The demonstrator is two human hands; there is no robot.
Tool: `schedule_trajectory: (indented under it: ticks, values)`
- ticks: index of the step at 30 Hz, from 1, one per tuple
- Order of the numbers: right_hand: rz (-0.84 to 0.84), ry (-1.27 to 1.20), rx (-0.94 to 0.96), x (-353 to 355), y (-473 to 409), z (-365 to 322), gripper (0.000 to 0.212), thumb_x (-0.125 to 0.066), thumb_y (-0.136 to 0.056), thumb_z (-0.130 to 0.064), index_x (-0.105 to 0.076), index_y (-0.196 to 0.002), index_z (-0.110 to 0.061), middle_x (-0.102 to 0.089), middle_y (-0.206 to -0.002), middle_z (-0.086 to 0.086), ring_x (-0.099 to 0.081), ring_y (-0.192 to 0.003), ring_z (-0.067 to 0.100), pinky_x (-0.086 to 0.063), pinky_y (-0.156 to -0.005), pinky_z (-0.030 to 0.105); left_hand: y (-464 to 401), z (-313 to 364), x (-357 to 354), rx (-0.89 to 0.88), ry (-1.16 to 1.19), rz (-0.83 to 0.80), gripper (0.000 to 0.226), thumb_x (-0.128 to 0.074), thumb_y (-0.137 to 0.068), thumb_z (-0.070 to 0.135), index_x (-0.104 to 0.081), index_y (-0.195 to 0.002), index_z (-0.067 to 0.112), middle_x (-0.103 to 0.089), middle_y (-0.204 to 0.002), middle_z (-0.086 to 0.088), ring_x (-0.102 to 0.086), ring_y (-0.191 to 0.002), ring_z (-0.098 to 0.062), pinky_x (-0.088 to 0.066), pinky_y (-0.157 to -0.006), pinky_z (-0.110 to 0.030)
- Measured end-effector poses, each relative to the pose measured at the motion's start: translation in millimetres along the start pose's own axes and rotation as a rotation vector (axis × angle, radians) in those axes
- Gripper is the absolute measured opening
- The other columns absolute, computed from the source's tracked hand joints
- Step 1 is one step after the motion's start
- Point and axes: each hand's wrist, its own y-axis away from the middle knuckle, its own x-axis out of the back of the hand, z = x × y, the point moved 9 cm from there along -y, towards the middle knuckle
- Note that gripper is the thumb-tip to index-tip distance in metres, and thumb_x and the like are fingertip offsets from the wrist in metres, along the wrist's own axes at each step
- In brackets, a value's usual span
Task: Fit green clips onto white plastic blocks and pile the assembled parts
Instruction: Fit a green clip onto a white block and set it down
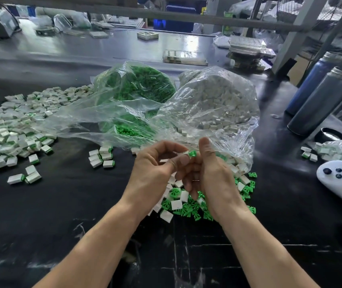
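Green plastic clip (192, 153) was pinched at the right hand (212, 175)'s fingertips, nosing into the small white plastic block (183, 154) the left hand (155, 171) gripped, so I'd say keep both square and push straight in. The pair sat at 12 o'clock from both palms, above the loose parts heap (186, 202); the assembled pile (10, 129) lay toward 10 o'clock.

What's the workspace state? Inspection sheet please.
Surface: dark table, scuffed white near front edge.
Job's things: green clip meeting a white block between the hands; loose parts beneath; assembled pile at left; bag of clips; bag of blocks.
Clutter: two flasks; white controller.
Grippers: left hand and right hand both pinching.
Cables: nothing seen.
Surroundings: blurred shelving, trays.
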Motion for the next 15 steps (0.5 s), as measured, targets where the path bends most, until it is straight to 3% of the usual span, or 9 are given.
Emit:
schedule_trajectory:
  ticks: [3,5,7,9,13,15]
  values:
    - [0.021,0.011,0.001,-5.0,1.6,-1.3,0.07,-0.03,-0.11,-0.057,-0.075,-0.069,-0.022,-0.061,-0.055,0.003,-0.049,-0.043,0.011,-0.034,-0.037,0.022,2.8,1.8,-12.7,-0.005,0.061,-0.068,0.006,-0.075,-0.09,0.01,-0.074,-0.095,0.013,-0.071,-0.098,-0.026,-0.068,-0.071,-0.028,-0.059,-0.067,-0.031]
    - [0.046,0.029,0.038,-4.6,2.0,-5.2,0.069,-0.029,-0.112,-0.046,-0.074,-0.062,-0.033,-0.059,-0.05,-0.009,-0.051,-0.042,0.001,-0.036,-0.039,0.015,3.6,0.7,-15.4,0.007,0.053,-0.081,0.006,-0.075,-0.091,0.01,-0.074,-0.097,0.011,-0.074,-0.098,-0.021,-0.073,-0.082,-0.027,-0.06,-0.073,-0.031]
    - [0.086,0.033,0.074,-1.6,2.1,-6.4,0.065,-0.029,-0.113,-0.039,-0.076,-0.069,-0.033,-0.063,-0.053,-0.015,-0.058,-0.049,-0.005,-0.042,-0.045,0.01,4.4,0.9,-18.1,0.017,0.045,-0.096,0.004,-0.074,-0.093,0.008,-0.075,-0.096,0.01,-0.077,-0.1,-0.014,-0.074,-0.089,-0.022,-0.059,-0.078,-0.028]
    - [0.139,0.056,0.089,2.1,1.8,-4.2,0.058,-0.03,-0.11,-0.043,-0.075,-0.077,-0.028,-0.066,-0.059,-0.017,-0.062,-0.057,-0.007,-0.046,-0.051,0.011,5.2,1.4,-20.1,0.019,0.059,-0.102,0.005,-0.073,-0.093,0.005,-0.076,-0.095,0.009,-0.077,-0.1,-0.013,-0.073,-0.088,-0.021,-0.059,-0.078,-0.028]
    - [0.214,0.147,0.122,5.2,1.3,-2.6,0.053,-0.028,-0.098,-0.052,-0.075,-0.076,-0.044,-0.068,-0.065,-0.021,-0.064,-0.067,-0.006,-0.047,-0.064,0.018,7.1,2.8,-20.9,0.008,0.093,-0.091,0.005,-0.074,-0.091,0.004,-0.076,-0.092,0.007,-0.078,-0.104,-0.011,-0.073,-0.09,-0.029,-0.062,-0.079,-0.031]
    - [0.232,0.142,0.14,4.9,2.8,-4.6,0.053,-0.028,-0.098,-0.052,-0.077,-0.081,-0.041,-0.07,-0.069,-0.021,-0.066,-0.071,-0.004,-0.05,-0.069,0.022,7.6,4.5,-21.0,0.007,0.129,-0.086,0.004,-0.075,-0.089,0.005,-0.077,-0.09,0.008,-0.079,-0.105,-0.01,-0.073,-0.089,-0.026,-0.061,-0.077,-0.028]
